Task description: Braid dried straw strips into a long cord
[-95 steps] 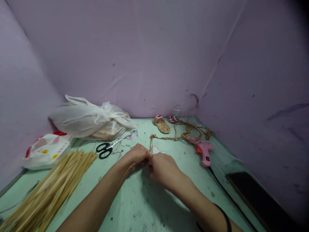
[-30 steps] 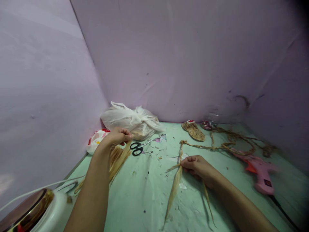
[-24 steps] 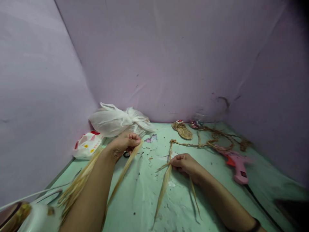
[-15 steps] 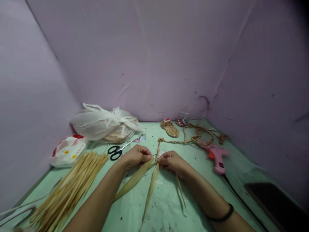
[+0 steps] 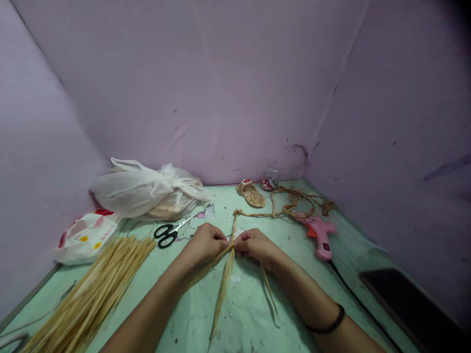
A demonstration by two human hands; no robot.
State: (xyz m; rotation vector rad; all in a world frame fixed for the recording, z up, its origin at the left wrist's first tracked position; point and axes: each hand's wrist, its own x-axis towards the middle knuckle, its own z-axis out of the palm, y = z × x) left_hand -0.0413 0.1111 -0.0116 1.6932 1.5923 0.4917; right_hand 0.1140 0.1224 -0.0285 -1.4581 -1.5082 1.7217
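Between my hands lies the working end of a braided straw cord (image 5: 234, 226), which runs up from my fingers and bends right across the table. My left hand (image 5: 209, 243) pinches a flat straw strand close to the braid's end; that strand trails down under my left forearm. My right hand (image 5: 253, 245) grips the braid's end from the other side, and a thin strand (image 5: 270, 289) hangs below it. A wider loose strand (image 5: 223, 289) drops from the middle toward me. The fingertips of both hands nearly meet, hiding the exact crossing.
Left are a bundle of straw strips (image 5: 99, 289), scissors (image 5: 172, 233), a printed soft pack (image 5: 88, 238) and a tied white plastic bag (image 5: 150, 191). Behind sit a small woven slipper (image 5: 252, 194) and a jar of beads (image 5: 269, 182). Right are a pink glue gun (image 5: 323, 238) and a dark flat object (image 5: 408, 299).
My left hand has come in to the braid's end, bringing its strand beside my right fingertips. My right hand keeps its hold. The whole view has shifted slightly.
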